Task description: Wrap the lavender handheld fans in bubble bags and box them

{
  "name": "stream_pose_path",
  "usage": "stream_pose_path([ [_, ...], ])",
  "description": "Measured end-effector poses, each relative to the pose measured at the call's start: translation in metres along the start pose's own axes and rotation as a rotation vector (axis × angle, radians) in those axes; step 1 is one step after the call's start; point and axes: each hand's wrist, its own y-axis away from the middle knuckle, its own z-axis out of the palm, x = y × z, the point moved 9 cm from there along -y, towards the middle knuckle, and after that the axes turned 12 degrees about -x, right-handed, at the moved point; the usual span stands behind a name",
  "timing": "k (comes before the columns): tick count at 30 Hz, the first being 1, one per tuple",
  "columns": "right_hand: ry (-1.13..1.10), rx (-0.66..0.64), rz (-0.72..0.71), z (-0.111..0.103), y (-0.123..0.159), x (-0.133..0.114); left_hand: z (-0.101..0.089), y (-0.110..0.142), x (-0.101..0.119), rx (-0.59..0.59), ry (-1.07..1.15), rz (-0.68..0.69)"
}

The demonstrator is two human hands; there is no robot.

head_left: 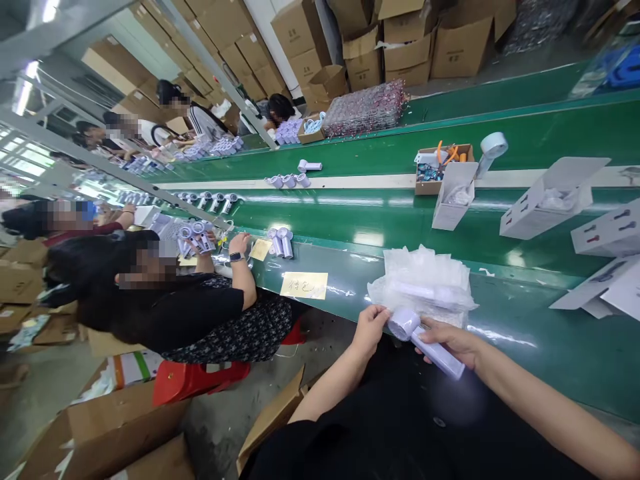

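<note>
The right hand (450, 340) grips a white handheld fan (425, 343) by its handle, fingers wrapped round it; the left hand (369, 328) pinches the fan's round head with fingertips pressed to its rim; the fan sits at the near edge of the green counter (525, 333), just in front of a heap of clear plastic bags (423, 280); a yellow note (304, 285) lies to the left; open white boxes (547, 197) stand farther back; a seated co-worker (165, 307) handles more fans (281, 241).
</note>
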Motion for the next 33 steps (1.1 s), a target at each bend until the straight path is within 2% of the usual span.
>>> stream_pose_path([
  [2,0.047,-0.059,0.011,0.001,-0.007,-0.001,-0.002,0.001,0.002,-0.009,0.089,0.023],
  [3,0.068,-0.046,0.009,0.000,-0.008,-0.003,-0.005,0.003,0.007,-0.011,0.073,0.050],
  [5,0.098,0.036,-0.012,-0.005,-0.006,-0.007,-0.009,0.011,0.022,-0.020,-0.051,0.110],
  [8,0.150,0.152,-0.047,-0.005,-0.003,-0.009,-0.005,0.028,0.044,-0.066,-0.348,0.199],
  [11,0.168,0.257,-0.078,-0.001,-0.004,-0.008,0.009,0.044,0.059,-0.082,-0.600,0.350],
  [13,0.102,0.323,-0.134,0.003,-0.004,-0.010,0.027,0.055,0.066,-0.148,-0.755,0.508],
  [15,0.017,0.345,-0.232,0.011,-0.001,-0.018,0.041,0.061,0.070,-0.217,-0.835,0.589],
  [17,-0.040,0.329,-0.301,0.021,0.008,-0.028,0.041,0.058,0.077,-0.200,-0.785,0.530],
  [20,-0.085,0.309,-0.296,0.032,0.028,-0.035,0.045,0.050,0.096,-0.215,-0.584,0.382],
  [23,-0.085,0.406,-0.272,0.026,0.060,-0.033,0.074,0.045,0.108,-0.409,-0.342,0.257],
  [25,-0.026,0.502,-0.271,0.016,0.088,-0.030,0.093,0.042,0.101,-0.521,-0.141,0.100],
  [27,0.155,0.589,-0.270,0.009,0.119,-0.031,0.109,0.040,0.084,-0.568,0.039,-0.081],
  [29,0.443,0.694,-0.261,0.006,0.152,-0.038,0.126,0.041,0.069,-0.599,0.137,-0.218],
  [31,0.719,0.815,-0.247,0.007,0.183,-0.050,0.145,0.041,0.067,-0.650,0.151,-0.254],
  [33,0.904,0.923,-0.286,0.010,0.209,-0.064,0.165,0.039,0.079,-0.701,0.117,-0.178],
])
